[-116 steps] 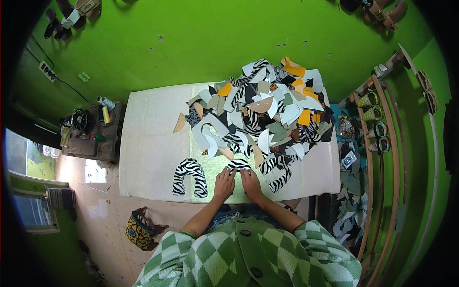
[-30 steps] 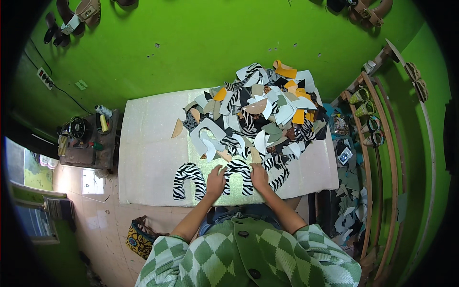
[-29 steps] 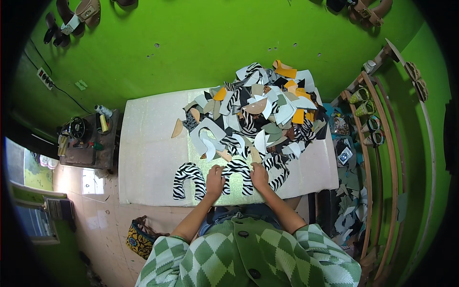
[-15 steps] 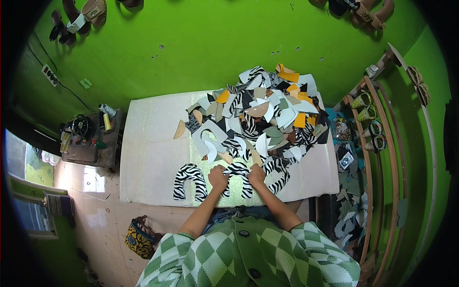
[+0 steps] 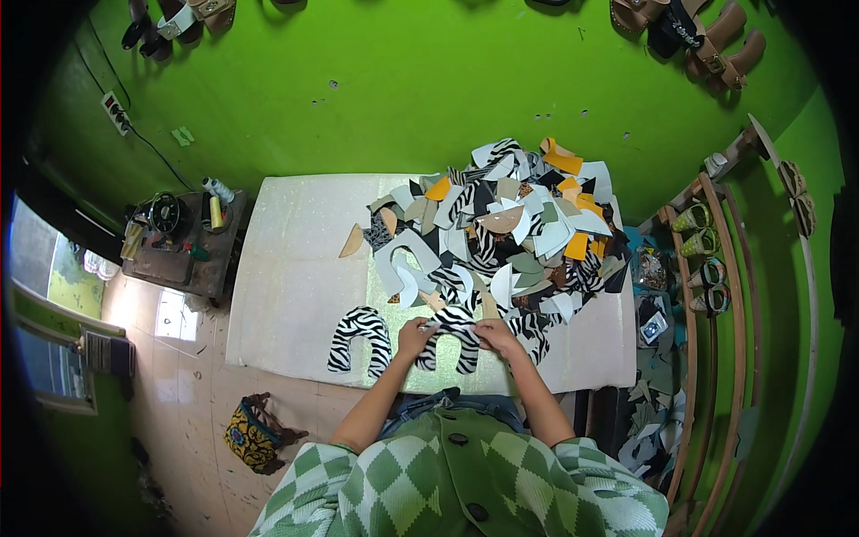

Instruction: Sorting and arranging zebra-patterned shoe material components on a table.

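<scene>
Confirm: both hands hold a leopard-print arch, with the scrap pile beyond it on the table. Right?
Wrong print: head view shows the arch is zebra-striped. Left hand and right hand do hold it, scrap pile beyond on the table.

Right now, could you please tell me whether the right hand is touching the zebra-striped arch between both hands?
Touching. The head view shows the right hand with its fingertips on the right edge of the zebra-striped arch, no gap visible.

we can read no words, labels, numbers or signs; whatever the black sandal (image 5: 667,38) bears is too small to tell.
</scene>
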A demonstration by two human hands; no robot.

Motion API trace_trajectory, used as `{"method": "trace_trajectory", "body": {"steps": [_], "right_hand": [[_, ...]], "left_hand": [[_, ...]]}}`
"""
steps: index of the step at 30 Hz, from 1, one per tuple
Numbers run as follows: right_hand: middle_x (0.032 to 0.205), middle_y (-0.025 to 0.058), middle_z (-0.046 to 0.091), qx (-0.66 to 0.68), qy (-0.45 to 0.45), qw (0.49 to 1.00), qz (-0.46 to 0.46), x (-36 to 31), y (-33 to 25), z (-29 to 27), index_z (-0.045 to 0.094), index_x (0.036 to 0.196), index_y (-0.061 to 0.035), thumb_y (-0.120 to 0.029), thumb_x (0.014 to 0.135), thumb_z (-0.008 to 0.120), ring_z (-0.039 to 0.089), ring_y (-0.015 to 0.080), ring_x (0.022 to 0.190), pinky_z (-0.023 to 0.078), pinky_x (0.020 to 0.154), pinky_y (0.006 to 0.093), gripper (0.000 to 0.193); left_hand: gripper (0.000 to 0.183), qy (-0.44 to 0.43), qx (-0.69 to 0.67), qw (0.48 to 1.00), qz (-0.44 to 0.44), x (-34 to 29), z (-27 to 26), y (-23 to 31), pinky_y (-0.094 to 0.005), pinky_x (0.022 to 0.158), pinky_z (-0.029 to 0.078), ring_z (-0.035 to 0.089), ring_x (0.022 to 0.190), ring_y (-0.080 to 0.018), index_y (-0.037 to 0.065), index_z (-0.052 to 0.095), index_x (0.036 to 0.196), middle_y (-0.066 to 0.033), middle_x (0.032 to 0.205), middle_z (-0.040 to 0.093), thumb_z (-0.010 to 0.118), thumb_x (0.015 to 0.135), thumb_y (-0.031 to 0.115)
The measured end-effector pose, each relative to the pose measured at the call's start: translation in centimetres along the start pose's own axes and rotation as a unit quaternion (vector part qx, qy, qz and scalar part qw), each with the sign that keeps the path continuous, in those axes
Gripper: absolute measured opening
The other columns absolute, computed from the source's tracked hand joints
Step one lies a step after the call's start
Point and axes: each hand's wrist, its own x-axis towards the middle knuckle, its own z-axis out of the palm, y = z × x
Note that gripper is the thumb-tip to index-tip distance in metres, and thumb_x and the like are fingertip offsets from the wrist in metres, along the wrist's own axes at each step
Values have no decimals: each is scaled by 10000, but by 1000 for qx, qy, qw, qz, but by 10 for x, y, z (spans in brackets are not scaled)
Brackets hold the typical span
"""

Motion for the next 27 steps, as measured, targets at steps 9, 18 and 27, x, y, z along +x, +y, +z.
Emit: {"method": "trace_trajectory", "body": {"steps": [9, 18, 27], "right_hand": [[716, -15, 560, 1, -75, 997, -11, 13, -34, 50, 618, 889, -42, -175, 831, 650, 535, 71, 630, 489, 575, 213, 148], [748, 44, 617, 22, -97, 994, -53, 45, -12, 160, 632, 904, 17, -100, 763, 695, 586, 114, 611, 522, 512, 247, 194], [624, 51, 634, -182, 94, 939, -277, 53, 4, 204, 657, 770, 15, -83, 693, 732, 572, 93, 517, 455, 492, 232, 146]], "left_hand": [[296, -30, -215, 972, -89, -11, -86, 6, -207, 707, 446, 565, 791, -94, -52, 592, 1050, -56, 915, 633, 645, 822, 129], [264, 103, -216, 966, -99, -29, -164, -63, -196, 630, 458, 573, 695, -79, -20, 619, 966, -30, 774, 626, 705, 743, 91], [205, 203, -24, 979, -14, -32, -178, -76, -256, 616, 479, 603, 648, -132, 48, 644, 860, -51, 733, 645, 728, 679, 95]]}}
